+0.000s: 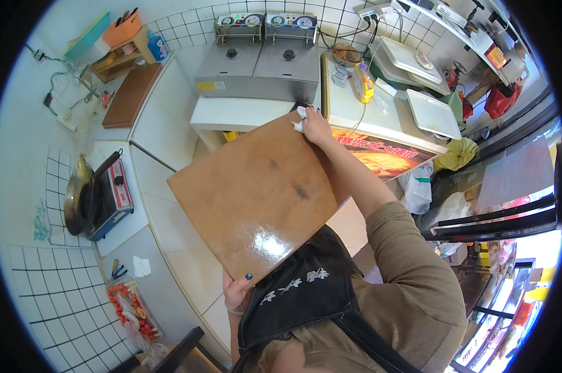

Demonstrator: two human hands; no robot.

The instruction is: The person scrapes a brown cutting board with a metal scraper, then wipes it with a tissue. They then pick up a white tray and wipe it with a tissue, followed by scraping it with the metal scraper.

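A large brown rectangular board is held tilted in front of my body, over the black apron. Light glints off its lower part, and dark smudges mark its right half. My left hand grips the near left corner, thumb on the top face and the other fingers mostly hidden. At the far right corner, my right hand is closed round a crumpled white tissue and presses it against the board's edge.
A double steel fryer stands behind the board. On the left are a portable gas stove, a wok, brown boards and skewered red food. At right, a white counter carries trays and a yellow packet.
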